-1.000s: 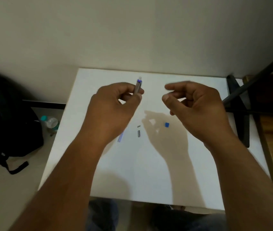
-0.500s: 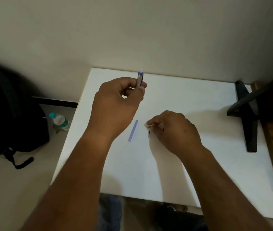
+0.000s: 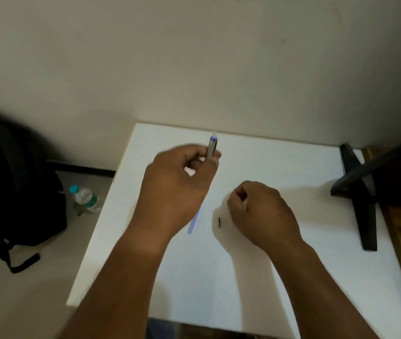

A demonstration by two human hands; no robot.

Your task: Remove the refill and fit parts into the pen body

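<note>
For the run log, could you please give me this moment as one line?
left hand: grips pen barrel upright | right hand: curled on table, contents hidden | refill, small dark part: lying on table

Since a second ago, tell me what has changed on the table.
The right hand came down from mid-air to the white table and curled shut beside the small dark piece; whether it holds anything is hidden. The small blue piece is no longer visible. The left hand still grips the pen barrel; the thin blue refill stays put.
</note>
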